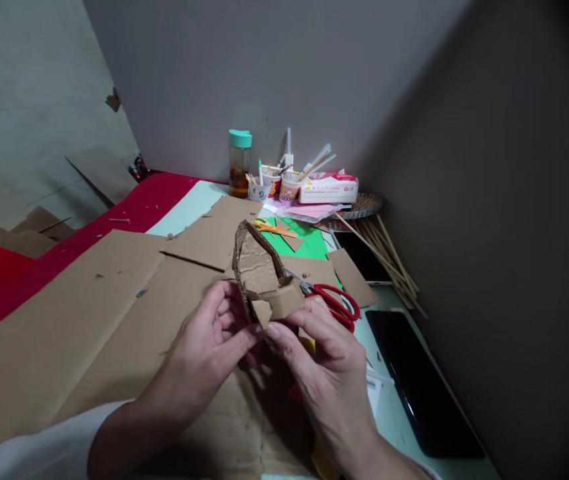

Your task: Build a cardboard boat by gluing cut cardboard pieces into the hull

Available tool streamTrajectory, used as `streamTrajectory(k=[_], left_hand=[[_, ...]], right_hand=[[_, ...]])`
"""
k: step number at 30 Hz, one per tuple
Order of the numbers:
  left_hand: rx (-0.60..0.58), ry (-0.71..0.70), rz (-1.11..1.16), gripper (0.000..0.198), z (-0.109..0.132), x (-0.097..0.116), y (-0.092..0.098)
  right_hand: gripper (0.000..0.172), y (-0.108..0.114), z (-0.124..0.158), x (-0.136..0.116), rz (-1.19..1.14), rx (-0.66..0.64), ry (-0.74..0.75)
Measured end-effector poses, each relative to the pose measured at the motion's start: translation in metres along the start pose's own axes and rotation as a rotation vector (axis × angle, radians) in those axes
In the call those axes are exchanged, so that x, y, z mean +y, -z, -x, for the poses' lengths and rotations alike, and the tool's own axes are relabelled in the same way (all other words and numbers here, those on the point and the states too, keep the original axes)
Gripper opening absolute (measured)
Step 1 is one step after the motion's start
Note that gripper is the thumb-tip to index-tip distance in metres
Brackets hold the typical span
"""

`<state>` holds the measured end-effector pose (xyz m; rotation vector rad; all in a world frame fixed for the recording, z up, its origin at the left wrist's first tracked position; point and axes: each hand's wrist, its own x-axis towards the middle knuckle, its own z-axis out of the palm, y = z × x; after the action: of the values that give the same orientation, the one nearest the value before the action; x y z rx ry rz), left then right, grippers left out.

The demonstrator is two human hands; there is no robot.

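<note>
A small cardboard boat-like shape [259, 263], with a pointed far end and raised walls, is held up between both hands above the table. My left hand [214, 340] grips its left side, the thumb pressed near the lower corner. My right hand [322, 353] pinches the near end, where a folded cardboard strip [284, 300] crosses the piece and a small flap [263, 312] sticks out. The two thumbs almost meet. The underside and the fingertips behind it are hidden. Just beyond my right hand lie red-handled scissors [337, 303].
Large cardboard sheets [109, 293] cover the table's left and middle. Behind stand a bottle [240, 163], cups of sticks [290, 190] and a tissue pack [329, 188]. Orange scissors [274, 229] lie on green paper [309, 243]. To the right are wooden sticks [389, 257] and a black phone-like slab [422, 383].
</note>
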<state>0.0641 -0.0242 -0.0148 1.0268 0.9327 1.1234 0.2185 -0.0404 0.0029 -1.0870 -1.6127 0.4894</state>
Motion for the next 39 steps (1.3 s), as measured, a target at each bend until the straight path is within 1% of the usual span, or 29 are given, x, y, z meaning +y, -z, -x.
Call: streamTrajectory(k=[4, 10, 13, 15, 18, 22, 25, 28, 31, 33, 37, 39], left_hand=[[0.001, 0.048, -0.036, 0.039, 0.001, 0.001, 0.000], [-0.010, 0.043, -0.045, 0.037, -0.001, -0.001, 0.004], [-0.009, 0.058, -0.070, 0.036, 0.000, 0.003, 0.006], [0.021, 0.059, -0.104, 0.034, 0.001, 0.009, 0.006], [0.077, 0.011, -0.152, 0.031, 0.001, 0.019, 0.007], [0.087, -0.028, -0.200, 0.022, 0.000, 0.028, 0.011], [0.101, -0.050, -0.328, 0.015, 0.001, 0.027, 0.016], [0.119, -0.109, -0.498, 0.020, 0.002, 0.023, 0.020], [0.135, -0.196, -0.621, 0.021, 0.003, 0.022, 0.021], [0.131, -0.221, -0.640, 0.020, 0.003, 0.025, 0.021], [0.136, -0.249, -0.657, 0.021, 0.001, 0.035, 0.018], [0.116, -0.272, -0.682, 0.021, -0.001, 0.039, 0.019]], right_hand=[[0.026, 0.000, 0.000, 0.000, -0.021, 0.028, 0.004], [0.023, -0.001, 0.001, 0.000, 0.007, 0.051, 0.036], [0.022, -0.002, 0.001, 0.001, 0.017, 0.028, 0.042], [0.020, -0.001, 0.002, 0.001, 0.017, 0.009, 0.043], [0.016, 0.003, 0.005, 0.002, 0.014, -0.016, 0.069], [0.016, 0.014, 0.005, 0.003, 0.030, -0.030, 0.085], [0.016, 0.020, 0.002, 0.006, 0.015, 0.051, 0.003], [0.004, 0.024, -0.005, 0.009, -0.063, 0.180, -0.070], [0.006, 0.028, -0.011, 0.012, -0.122, 0.226, -0.106], [0.007, 0.030, -0.014, 0.013, -0.116, 0.222, -0.121], [0.008, 0.033, -0.016, 0.013, -0.080, 0.187, -0.102], [0.009, 0.034, -0.016, 0.013, -0.072, 0.163, -0.106]])
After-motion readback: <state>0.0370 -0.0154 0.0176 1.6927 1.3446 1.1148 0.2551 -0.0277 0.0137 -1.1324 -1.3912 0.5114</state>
